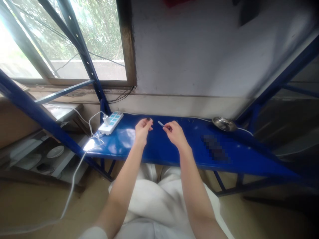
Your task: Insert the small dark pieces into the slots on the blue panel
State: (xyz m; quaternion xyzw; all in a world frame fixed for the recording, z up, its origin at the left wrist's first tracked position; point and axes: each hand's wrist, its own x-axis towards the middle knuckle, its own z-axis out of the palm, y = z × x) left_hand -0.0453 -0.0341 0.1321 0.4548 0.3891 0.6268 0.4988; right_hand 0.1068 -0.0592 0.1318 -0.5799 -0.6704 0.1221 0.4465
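Observation:
Both hands are above the blue shelf top (159, 149), a small gap apart. My left hand (142, 131) is closed in a pinch, with a small dark piece (149, 119) at its fingertips, too small to name. Between the thumb and fingers of my right hand (176, 133) is a short, slim, pale grey stick-like piece (160, 123). Its free end points up and left, towards my left hand. The rest of that piece is hidden by the fingers.
At the left, a white power strip (113, 122) has a plug in it and a white cable (72, 182) trailing down. A shiny metal bowl (223, 123) and a blurred-out dark object (214, 147) lie right. Several tiny pieces (190, 120) lie near the back edge. Blue posts (81, 46) frame the shelf.

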